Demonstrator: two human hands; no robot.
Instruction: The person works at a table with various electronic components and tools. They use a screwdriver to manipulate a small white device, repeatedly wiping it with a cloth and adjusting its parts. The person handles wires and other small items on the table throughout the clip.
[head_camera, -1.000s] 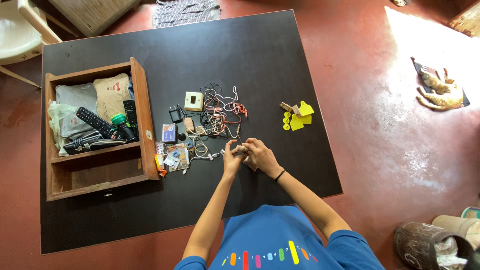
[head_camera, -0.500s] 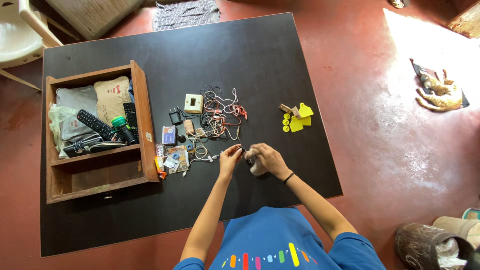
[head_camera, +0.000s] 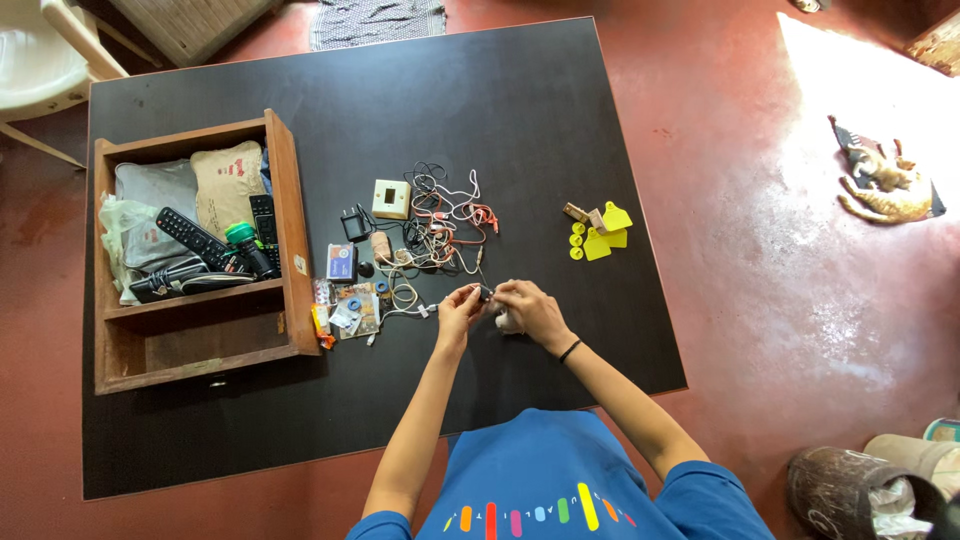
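Observation:
My left hand (head_camera: 458, 306) and my right hand (head_camera: 524, 304) meet over the black table (head_camera: 520, 110), both pinching a small dark plug end of a thin white cable (head_camera: 483, 293). The cable runs left toward a tangle of white, black and red wires (head_camera: 440, 215). Something pale and crumpled (head_camera: 508, 322) sits under my right palm; what it is I cannot tell. A black band circles my right wrist.
An open wooden drawer (head_camera: 285, 210) at the left holds remote controls, pouches and a green-capped item. A beige switch plate (head_camera: 391, 198), a black charger (head_camera: 355, 222), small cards and yellow tags (head_camera: 600, 238) lie about. A cat (head_camera: 885, 185) lies on the red floor.
My hands drew a little apart half a second ago and have come back together on the cable end. The camera view has shifted slightly.

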